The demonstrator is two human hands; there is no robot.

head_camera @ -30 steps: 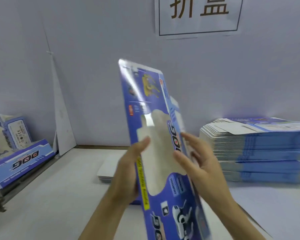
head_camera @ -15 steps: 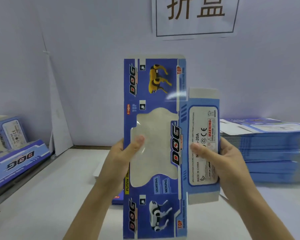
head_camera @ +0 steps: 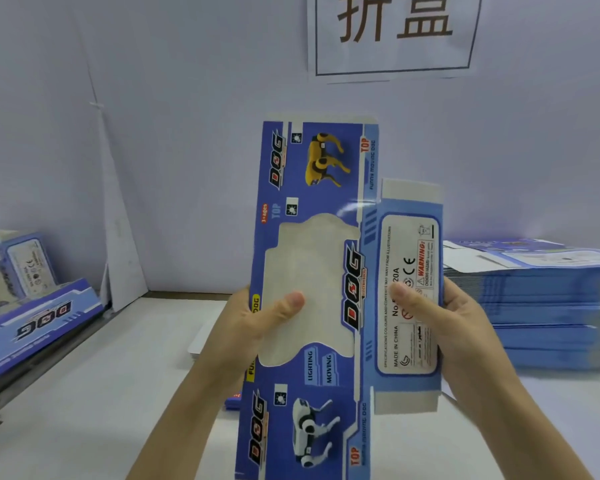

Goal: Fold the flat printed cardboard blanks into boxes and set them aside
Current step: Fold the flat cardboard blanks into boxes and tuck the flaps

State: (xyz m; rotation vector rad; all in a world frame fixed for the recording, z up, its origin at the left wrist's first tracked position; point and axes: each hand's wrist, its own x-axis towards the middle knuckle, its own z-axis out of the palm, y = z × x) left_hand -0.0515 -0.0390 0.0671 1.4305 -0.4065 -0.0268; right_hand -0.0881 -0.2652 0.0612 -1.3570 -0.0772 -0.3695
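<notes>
Turned from its edge-on tilt of a second ago, the blue cardboard blank (head_camera: 312,299) now faces the viewer flat and upright, held out in front of the chest above the tabletop (head_camera: 94,403).

Far to the left of the fingers, finished boxes (head_camera: 39,306) lie set aside against the wall, so some of the work appears done. The left hand (head_camera: 253,327) pinches the blank's left edge, thumb pressed on the clear window, its other fingers hidden behind the card. Between the two thumbs runs the printed front panel with the word DOG. The right hand (head_camera: 454,323) clamps the narrower side panel with the warning label, thumb on the print, fingers (head_camera: 456,292) wrapped round the right edge from behind. Both forearms rise from the bottom of the view, wrists bent slightly inward, palms turned toward each other.

To the right of the fingers, a tall stack of flat blanks (head_camera: 541,299) waits, so much folding looks to remain. This blank is still flat, no crease yet bent into a corner; opening it into a sleeve and tucking the end flaps all seem still to come.
</notes>
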